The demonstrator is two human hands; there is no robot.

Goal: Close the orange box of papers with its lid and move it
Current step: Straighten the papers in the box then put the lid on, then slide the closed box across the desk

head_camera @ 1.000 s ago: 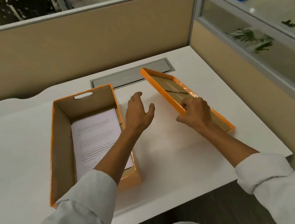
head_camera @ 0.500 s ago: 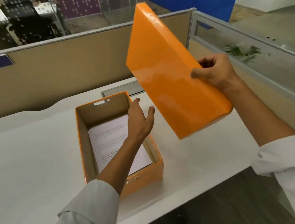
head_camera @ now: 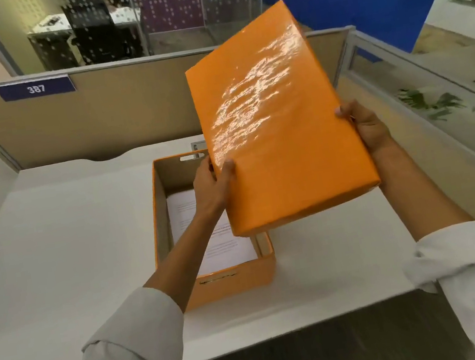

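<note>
White worktop (head_camera: 63,256) carries the orange box (head_camera: 234,281), same spot as 0.5 s ago, open-topped, w/ a stack of printed papers (head_camera: 225,247) lying flat inside; handle slot visible in its far wall at 12 o'clock. Orange lid (head_camera: 278,129) is up in the air, glossy top face toward the camera, tilted w/ its far end raised; its near edge hangs just over the box's 3 o'clock corner, no contact visible. Vs 0.5 s ago the lid has shifted left & lower, closer over the box, and is now held two-handed. Left hand (head_camera: 211,184), which was open above the box w/out touching anything, now has its grip closed on the lid's left long edge at 9 o'clock, thumb on top. Right hand (head_camera: 368,126) keeps its grip closed on the right long edge at 3 o'clock, thumb on the top face, fingers hidden behind. Sign reading 387 (head_camera: 35,88) sits on the partition at 11 o'clock.
</note>
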